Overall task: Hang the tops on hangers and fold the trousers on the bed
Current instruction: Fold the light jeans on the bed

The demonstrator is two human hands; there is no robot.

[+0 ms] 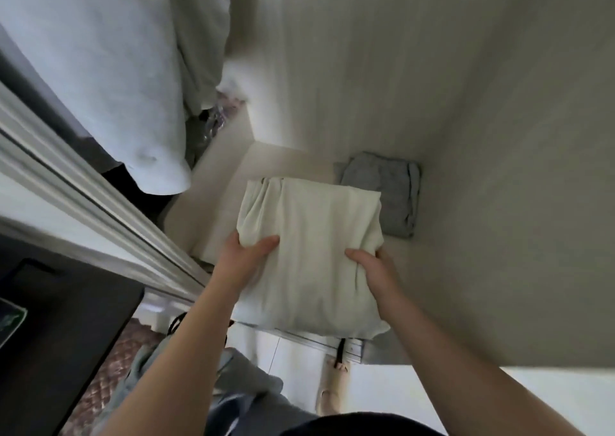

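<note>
A pale grey fabric top (109, 79) already hangs at the left. The left hand (243, 256) clasps the near edge of a folded cream fabric bundle (309, 236), likely trousers, at the front of the pale wardrobe shelf (213, 209). Its long side runs toward the back wall. The right hand (372, 269) grips likewise. A folded grey garment (389, 192) lies stowed just behind, so little seems left.

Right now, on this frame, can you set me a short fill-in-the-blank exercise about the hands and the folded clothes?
1. The folded cream garment is held by ____ hands.
2. The left hand grips its left edge; the right hand grips its ____ edge.
3. The other folded garment lies in the far corner of the shelf and is ____ in colour.
Missing words: both; right; grey.
</note>
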